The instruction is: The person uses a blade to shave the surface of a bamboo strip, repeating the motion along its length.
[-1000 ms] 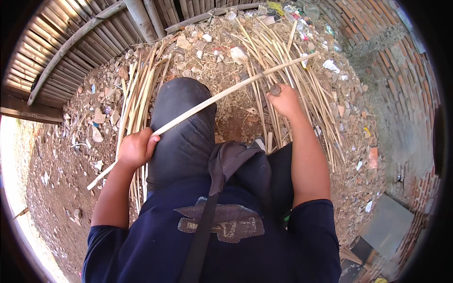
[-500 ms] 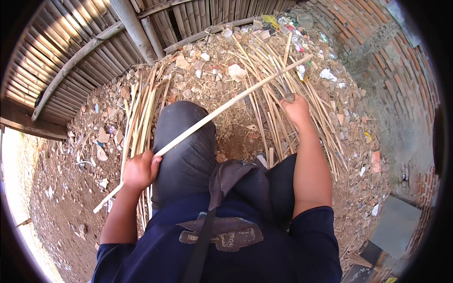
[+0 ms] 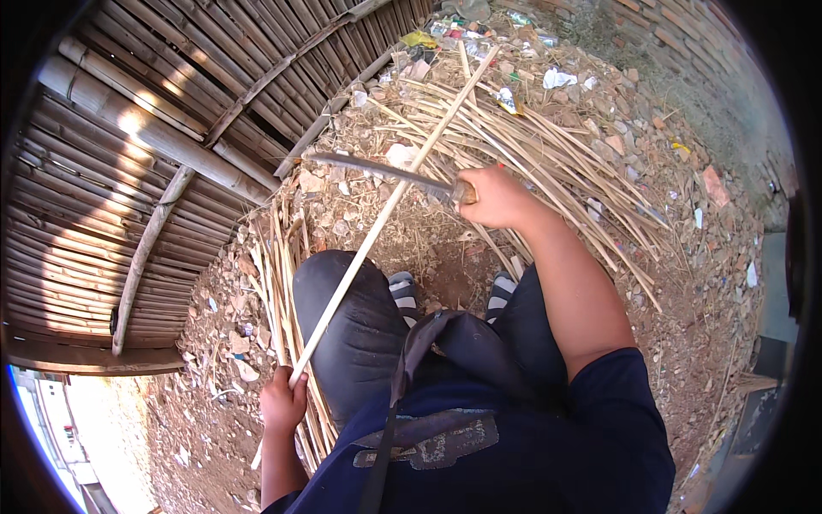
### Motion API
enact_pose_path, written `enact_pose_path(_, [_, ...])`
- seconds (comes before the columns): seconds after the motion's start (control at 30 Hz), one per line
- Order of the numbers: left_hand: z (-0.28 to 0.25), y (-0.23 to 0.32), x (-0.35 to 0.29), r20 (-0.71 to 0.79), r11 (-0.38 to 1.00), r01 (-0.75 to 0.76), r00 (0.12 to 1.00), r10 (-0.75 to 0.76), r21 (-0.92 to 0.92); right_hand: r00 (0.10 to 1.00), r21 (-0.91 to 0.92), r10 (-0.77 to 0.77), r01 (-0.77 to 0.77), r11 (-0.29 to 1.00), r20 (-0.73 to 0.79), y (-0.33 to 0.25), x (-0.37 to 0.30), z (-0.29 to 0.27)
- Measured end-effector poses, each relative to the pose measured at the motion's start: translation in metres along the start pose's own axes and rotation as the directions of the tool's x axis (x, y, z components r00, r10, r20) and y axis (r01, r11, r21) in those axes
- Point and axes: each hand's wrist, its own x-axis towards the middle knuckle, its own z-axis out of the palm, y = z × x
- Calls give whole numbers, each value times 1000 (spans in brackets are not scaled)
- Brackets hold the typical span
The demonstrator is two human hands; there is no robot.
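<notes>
My left hand is closed round the lower part of a long pale bamboo strip. The strip slants up and to the right, passing over my left knee, and its far end rises above the pile of strips. In my right hand is the wooden handle of a long knife with a dark blade. The blade points left and crosses the bamboo strip; whether it touches cannot be made out. My left thumb lies along the strip, and my right fingers wrap the handle.
Many cut bamboo strips lie spread on the ground at far right. Another bundle lies left of my left leg. A bamboo wall stands at left, a brick wall at far right. Stones and litter cover the dirt.
The knife has swung leftward across the strip as my right hand moved left. The strip now stands steeper, with my left hand lower. The whole view has turned.
</notes>
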Motion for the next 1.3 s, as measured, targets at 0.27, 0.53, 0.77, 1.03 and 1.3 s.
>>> enact_pose_path(0.27, [12, 9, 2, -29, 997, 6, 1000, -8, -71, 969, -154, -169, 197, 968, 179, -34, -11, 9])
enact_pose_path(0.53, [0, 12, 9, 15, 1000, -5, 1000, 6, -21, 978, -388, -204, 201, 899, 36, -26, -16, 0])
enact_pose_path(0.77, [-1, 45, 17, 38, 997, -29, 999, 31, -72, 929, -364, -327, 370, 855, 176, -58, -17, 31])
enact_pose_path(1.03, [3, 39, 25, -9, 998, -57, 998, 57, -18, 999, -137, -48, 47, 989, -8, -2, 15, 24])
enact_pose_path(1.3, [9, 30, 26, -18, 995, -91, 996, 90, -51, 967, -295, -90, 161, 942, 239, -63, -13, 19])
